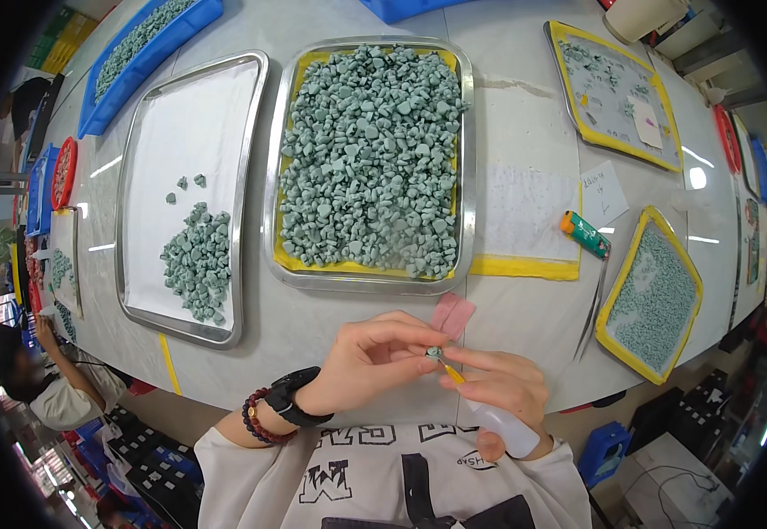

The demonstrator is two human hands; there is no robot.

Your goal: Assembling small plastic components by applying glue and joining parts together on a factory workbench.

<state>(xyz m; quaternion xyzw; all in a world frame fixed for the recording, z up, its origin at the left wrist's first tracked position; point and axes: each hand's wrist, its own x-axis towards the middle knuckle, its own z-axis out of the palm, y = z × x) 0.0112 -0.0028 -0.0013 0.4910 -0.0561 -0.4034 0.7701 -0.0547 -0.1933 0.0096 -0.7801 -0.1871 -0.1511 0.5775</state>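
In front of my chest, my left hand (379,357) is closed in a pinch on a small grey-green piece (433,352). My right hand (511,383) is wrapped round a white squeeze bottle (502,429) with a slim yellow nozzle (454,375). The nozzle's thin tip points up at the piece, and I cannot tell whether they touch. Just beyond my fingers lies a pink slip (452,314). A metal tray (269,212) with a yellow-edged liner, heaped with similar grey-green pieces, stands farther off. To its left, a white-lined tray (150,132) carries a smaller pile and several loose pieces.
On the right lie a green-and-orange lighter (584,234), tweezers (591,304), a paper note (604,192) and yellow-edged boards (608,331) bearing small pieces. A blue bin (92,115) of pieces stands at the far left. Another person (62,379) works at the left.
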